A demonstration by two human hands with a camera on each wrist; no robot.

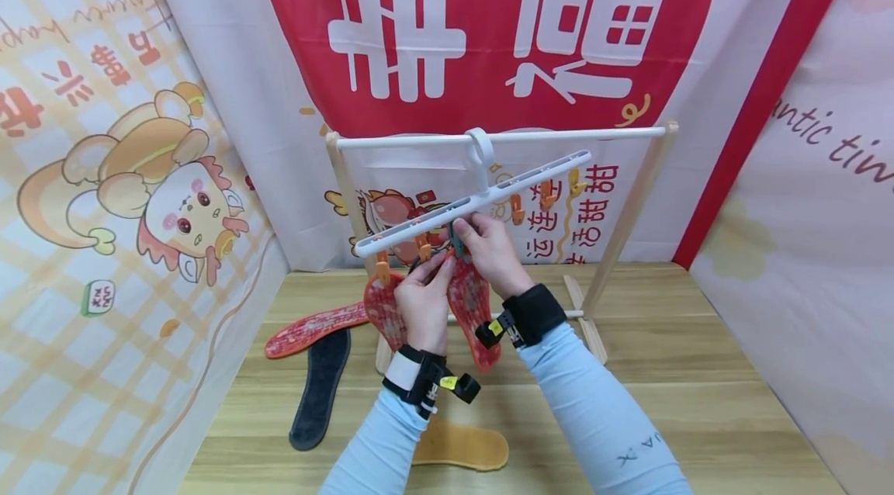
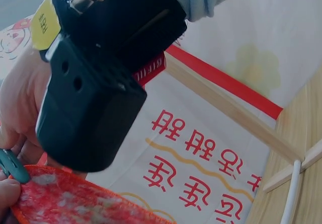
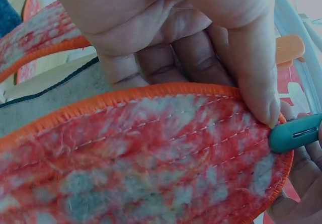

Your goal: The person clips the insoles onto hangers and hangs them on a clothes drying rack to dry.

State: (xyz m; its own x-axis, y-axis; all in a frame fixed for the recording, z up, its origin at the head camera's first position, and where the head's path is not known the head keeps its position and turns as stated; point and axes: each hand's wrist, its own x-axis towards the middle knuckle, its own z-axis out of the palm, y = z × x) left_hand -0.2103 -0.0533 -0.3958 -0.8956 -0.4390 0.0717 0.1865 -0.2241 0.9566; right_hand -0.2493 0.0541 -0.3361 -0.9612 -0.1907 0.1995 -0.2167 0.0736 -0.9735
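Observation:
Near the middle of a white hanger (image 1: pixel 475 202), my left hand (image 1: pixel 423 305) pinches the top edge of a red mottled insole (image 1: pixel 471 293) with orange trim. The right hand (image 1: pixel 494 250) grips a teal clip (image 3: pixel 294 134), whose tip overlaps the insole's edge in the right wrist view. Another red insole (image 1: pixel 382 307) hangs below an orange clip (image 1: pixel 382 268) to the left, partly behind my left hand. A grey piece with dark edging (image 3: pixel 55 90) shows behind the held insole; its full shape is hidden.
The hanger hooks on a white rail (image 1: pixel 587 135) of a wooden rack (image 1: pixel 628 208). More orange clips (image 1: pixel 517 209) and a yellow clip (image 1: pixel 575 183) hang at right. A red insole (image 1: pixel 314 327), a dark insole (image 1: pixel 320 390) and a tan insole (image 1: pixel 464 446) lie on the table (image 1: pixel 698 402).

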